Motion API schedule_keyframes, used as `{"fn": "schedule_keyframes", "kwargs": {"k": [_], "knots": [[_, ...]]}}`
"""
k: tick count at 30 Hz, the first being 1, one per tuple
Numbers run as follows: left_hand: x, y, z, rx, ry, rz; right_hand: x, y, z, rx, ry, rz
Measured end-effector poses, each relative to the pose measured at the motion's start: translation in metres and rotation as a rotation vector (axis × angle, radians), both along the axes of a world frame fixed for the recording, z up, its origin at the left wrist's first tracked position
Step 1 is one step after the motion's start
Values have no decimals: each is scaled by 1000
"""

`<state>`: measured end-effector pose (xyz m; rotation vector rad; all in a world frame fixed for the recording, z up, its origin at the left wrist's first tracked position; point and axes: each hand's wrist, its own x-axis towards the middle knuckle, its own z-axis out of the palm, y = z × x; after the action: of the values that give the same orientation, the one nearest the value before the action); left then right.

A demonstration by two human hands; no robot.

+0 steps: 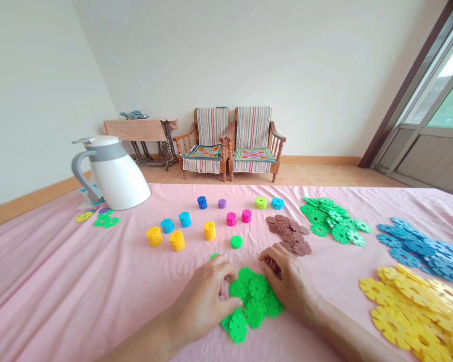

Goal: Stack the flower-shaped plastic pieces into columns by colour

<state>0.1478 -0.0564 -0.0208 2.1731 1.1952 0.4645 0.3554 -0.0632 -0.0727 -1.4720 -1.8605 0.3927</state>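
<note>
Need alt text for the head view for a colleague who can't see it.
The left hand and right hand touch a pile of green plastic snowflake discs on a pink sheet. Small coloured disc stacks stand beyond. Piles of brown discs, teal green discs, blue discs and yellow discs lie right; a white thermos jug stands left.

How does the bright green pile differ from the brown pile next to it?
The green pile is brighter and larger than the brown pile. The left hand and right hand touch the green pile; the brown lies farther off. Both are loose heaps of flat toothed discs.
</note>
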Motion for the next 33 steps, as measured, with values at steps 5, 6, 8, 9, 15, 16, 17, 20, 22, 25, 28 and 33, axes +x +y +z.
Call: {"fn": "schedule_keyframes", "kwargs": {"k": [5,6,8,9,15,16,17,20,22,25,28,33], "knots": [[1,-1,2,41,18,-10,-1,-1,1,2,4,7],[-1,1,2,69,16,-10,-1,-1,0,3,4,6],[-6,7,3,139,3,6,0,0,-1,4,1,4],[-9,11,3,176,-5,23,0,0,-1,4,0,4],[-29,37,1,287,-7,122,0,0,0,-4,2,7],[-29,39,-1,285,1,121,0,0,1,-4,1,8],[-29,40,-2,284,9,118,0,0,1,-2,1,8],[-26,40,-7,287,26,102,0,-1,2,1,0,8],[-25,39,-9,284,37,97,0,-1,2,0,-1,9],[-25,40,-11,283,44,101,0,0,2,2,-2,14],[-26,41,-11,275,41,90,0,0,2,12,-4,12],[-24,35,-3,288,-13,95,0,-1,3,19,-3,13]]}}
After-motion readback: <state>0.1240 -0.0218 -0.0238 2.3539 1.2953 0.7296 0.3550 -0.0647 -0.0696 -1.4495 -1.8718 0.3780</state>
